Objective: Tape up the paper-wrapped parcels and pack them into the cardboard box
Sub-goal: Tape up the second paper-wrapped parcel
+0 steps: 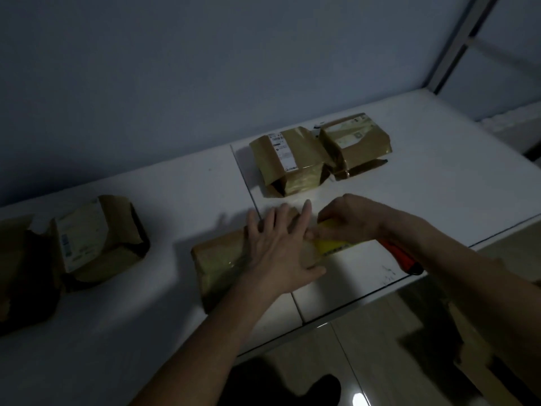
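A brown paper-wrapped parcel (218, 260) lies on the white table (439, 177) in front of me. My left hand (281, 244) presses flat on its top with fingers spread. My right hand (348, 219) grips a yellow tape roll (330, 244) at the parcel's right end; the tape strip runs under my left palm. Two more wrapped parcels with white labels (285, 162) (355, 145) sit side by side farther back. Another parcel (96, 241) rests at the left.
An orange utility knife (402, 257) lies near the table's right front edge, partly under my right forearm. A dark brown paper bundle (20, 273) sits at the far left. A cardboard piece (480, 356) stands on the tiled floor at lower right.
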